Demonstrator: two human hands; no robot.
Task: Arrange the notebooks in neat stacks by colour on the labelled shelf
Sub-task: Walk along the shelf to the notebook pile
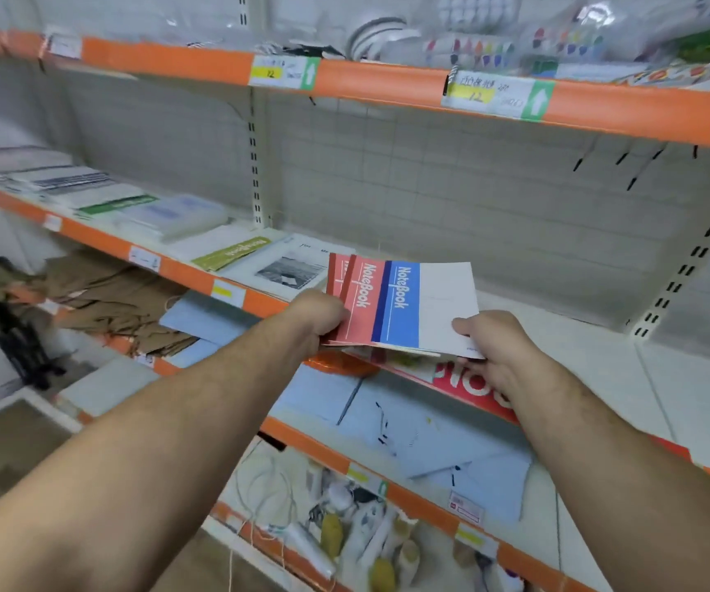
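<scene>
**Notebooks fanned between my two hands at the middle shelf**

The notebooks sit at the centre of the frame, a small fanned bundle that I hold in front of the middle shelf's (pixel 601 335) white board. Starting at the far left of the frame, that shelf carries a row of flat stationery: blurred pale books, then a green notebook (pixel 233 252) lying flat, then a white booklet with a grey photo (pixel 289 271) just beside the bundle. Below them, at middle left, brown paper bags (pixel 105 292) lie in a loose heap on the lower shelf.

My left hand (pixel 315 318) is closed on the bundle's near left corner, fingers curled under and thumb side against the cover of the red notebooks (pixel 355 305). Two red covers show, one tucked slightly behind the other. Overlapping them to the right is the blue notebook (pixel 402 305), its white half reaching toward the right.

My right hand (pixel 494 348) pinches the white lower right corner of that top book, thumb on top and fingers hidden underneath. Beneath the bundle, a red printed sheet (pixel 473 384) and pale blue envelopes (pixel 451 442) lie on the lower shelf. At the upper right, the top shelf's orange edge bears a white and yellow price label (pixel 494 96).
</scene>
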